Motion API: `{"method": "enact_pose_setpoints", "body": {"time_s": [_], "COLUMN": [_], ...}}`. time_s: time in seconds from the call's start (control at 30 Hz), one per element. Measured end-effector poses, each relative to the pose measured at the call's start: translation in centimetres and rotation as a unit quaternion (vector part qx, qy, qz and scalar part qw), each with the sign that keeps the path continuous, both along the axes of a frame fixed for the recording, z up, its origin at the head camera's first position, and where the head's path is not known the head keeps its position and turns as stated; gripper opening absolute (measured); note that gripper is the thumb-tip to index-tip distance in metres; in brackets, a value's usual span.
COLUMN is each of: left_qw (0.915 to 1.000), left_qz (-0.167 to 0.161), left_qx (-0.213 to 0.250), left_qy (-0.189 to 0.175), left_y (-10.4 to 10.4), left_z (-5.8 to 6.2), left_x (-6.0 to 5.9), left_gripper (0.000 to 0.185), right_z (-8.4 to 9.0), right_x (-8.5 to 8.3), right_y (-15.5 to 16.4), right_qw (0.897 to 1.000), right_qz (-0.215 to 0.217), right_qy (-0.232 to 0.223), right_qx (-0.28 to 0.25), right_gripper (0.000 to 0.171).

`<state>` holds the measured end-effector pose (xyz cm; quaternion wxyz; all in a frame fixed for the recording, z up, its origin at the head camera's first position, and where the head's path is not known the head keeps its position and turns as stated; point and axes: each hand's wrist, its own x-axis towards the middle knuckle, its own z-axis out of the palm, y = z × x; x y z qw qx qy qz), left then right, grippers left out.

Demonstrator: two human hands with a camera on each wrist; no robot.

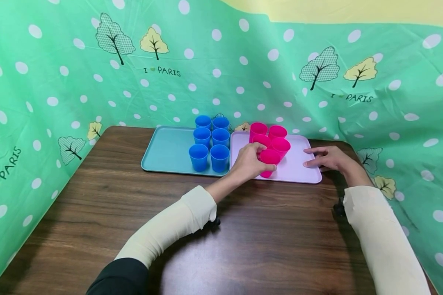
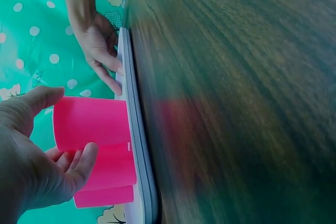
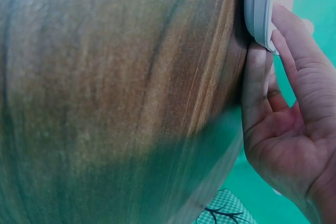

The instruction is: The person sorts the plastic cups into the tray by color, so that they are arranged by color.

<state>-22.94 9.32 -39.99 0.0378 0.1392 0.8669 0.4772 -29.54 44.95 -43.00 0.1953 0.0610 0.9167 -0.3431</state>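
My left hand (image 1: 248, 162) grips the nearest pink cup (image 1: 270, 157), thumb on one side and fingers on the other. That cup stands at the front of the lilac tray (image 1: 299, 164), close to its front edge. Behind it more pink cups (image 1: 259, 129) stand upright in a tight group, partly hidden by the hand. In the left wrist view the gripped cup (image 2: 92, 123) has its base at the tray's surface. My right hand (image 1: 328, 157) holds the lilac tray by its right edge; the right wrist view shows digits above and below the rim (image 3: 260, 14).
A teal tray (image 1: 166, 149) lies against the lilac tray's left side. Several blue cups (image 1: 199, 157) stand upright in two columns on its right half. Dark wood table (image 1: 266, 246) extends in front. A green dotted curtain (image 1: 221, 53) hangs behind and along both sides.
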Motion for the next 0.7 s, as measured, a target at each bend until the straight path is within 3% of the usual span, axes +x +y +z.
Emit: {"method": "enact_pose_setpoints", "body": {"time_s": [0.43, 0.7], "left_qw": [1.0, 1.0], "left_qz": [0.001, 0.0], "left_qx": [-0.007, -0.007], "left_qy": [0.007, 0.002], "left_y": [-0.37, -0.77], "left_z": [-0.13, -0.27], "left_x": [-0.08, 0.16], "left_gripper": [0.075, 0.075], "right_z": [-0.1, -0.14], "right_x": [0.01, -0.06], "right_y": [-0.03, -0.13], "right_qw": [1.0, 1.0], "right_qz": [0.005, -0.002], "right_qy": [0.011, -0.002], "right_qx": [0.004, 0.007], "right_gripper": [0.091, 0.095]}}
